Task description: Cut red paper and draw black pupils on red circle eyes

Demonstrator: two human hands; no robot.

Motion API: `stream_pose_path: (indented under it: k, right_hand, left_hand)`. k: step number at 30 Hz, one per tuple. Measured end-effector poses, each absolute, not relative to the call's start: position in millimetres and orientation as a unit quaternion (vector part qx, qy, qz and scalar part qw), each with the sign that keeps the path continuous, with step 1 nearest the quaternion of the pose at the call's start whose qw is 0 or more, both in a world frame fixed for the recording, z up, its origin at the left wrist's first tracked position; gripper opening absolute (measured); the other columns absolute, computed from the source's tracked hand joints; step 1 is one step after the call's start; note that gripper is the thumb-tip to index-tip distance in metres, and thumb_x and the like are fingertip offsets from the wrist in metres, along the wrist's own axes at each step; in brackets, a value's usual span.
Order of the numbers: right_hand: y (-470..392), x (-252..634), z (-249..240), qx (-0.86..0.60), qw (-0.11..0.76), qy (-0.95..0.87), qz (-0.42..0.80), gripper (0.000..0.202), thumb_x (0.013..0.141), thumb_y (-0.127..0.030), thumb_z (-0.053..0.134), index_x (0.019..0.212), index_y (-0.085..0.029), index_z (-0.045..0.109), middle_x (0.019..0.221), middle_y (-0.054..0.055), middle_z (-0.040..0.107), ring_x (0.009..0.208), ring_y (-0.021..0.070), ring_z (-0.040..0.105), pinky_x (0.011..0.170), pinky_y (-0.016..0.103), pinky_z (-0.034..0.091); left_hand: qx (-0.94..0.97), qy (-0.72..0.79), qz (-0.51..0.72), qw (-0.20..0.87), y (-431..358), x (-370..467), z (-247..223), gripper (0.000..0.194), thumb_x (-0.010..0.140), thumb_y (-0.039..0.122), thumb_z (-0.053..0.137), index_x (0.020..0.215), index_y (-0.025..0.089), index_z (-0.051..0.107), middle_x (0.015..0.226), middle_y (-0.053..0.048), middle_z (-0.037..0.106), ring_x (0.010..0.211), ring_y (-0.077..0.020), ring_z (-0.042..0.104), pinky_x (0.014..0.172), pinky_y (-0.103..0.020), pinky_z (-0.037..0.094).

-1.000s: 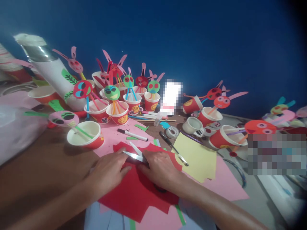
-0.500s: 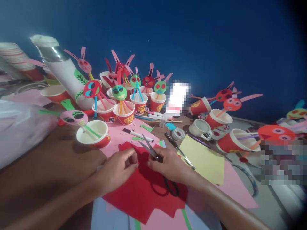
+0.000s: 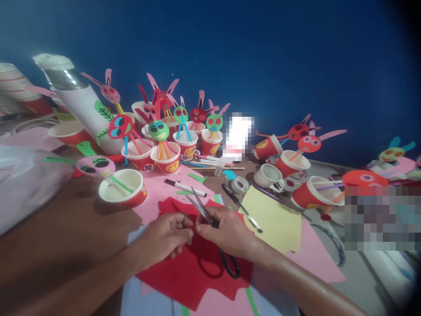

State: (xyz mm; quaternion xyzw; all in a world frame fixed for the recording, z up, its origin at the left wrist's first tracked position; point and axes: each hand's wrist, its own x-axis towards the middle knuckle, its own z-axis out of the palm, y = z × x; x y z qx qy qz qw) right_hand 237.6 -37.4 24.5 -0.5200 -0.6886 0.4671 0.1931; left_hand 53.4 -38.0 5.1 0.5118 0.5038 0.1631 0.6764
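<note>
Head view: left hand (image 3: pixel 169 239) curled, its hold unclear, beside right hand (image 3: pixel 228 230) closed on scissors (image 3: pixel 203 210) over jagged-edged red paper (image 3: pixel 180 274), with room between left hand and nearest cup (image 3: pixel 133 199).

Craft workspace with paper-faced cups (image 3: pixel 165 157), cut paper (image 3: pixel 270 217) and markers (image 3: pixel 186 187).

The scissors (image 3: pixel 201 206) in my right fingers (image 3: pixel 210 230) have bright metal blades and smooth, glossy black handles that look plastic. Under them lies matt red paper (image 3: pixel 184 281). The white mug (image 3: pixel 268 177) is smooth; the flask (image 3: pixel 61 72) has a shiny, metallic neck; the counter (image 3: pixel 66 219) looks brown and dull.
</note>
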Motion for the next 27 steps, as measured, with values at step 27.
stream_pose_path:
  k: [27]
  right_hand:
    - [3.6, 364.0, 7.5, -0.758, -0.111, -0.642, 0.029, 0.023, 0.08, -0.035, 0.044, 0.088, -0.019, 0.058, 0.085, 0.013, 0.067, 0.081, 0.0302, 0.064, 0.059, 0.032, 0.038]
  left_hand:
    - [0.591, 0.518, 0.079, 0.613, -33.3, 47.8, 11.4, 0.015, 0.081, 0.032, 0.047, 0.081, 0.018, 0.049, 0.061, 0.007, 0.048, 0.048, -0.007, 0.045, 0.046, -0.02, 0.037]
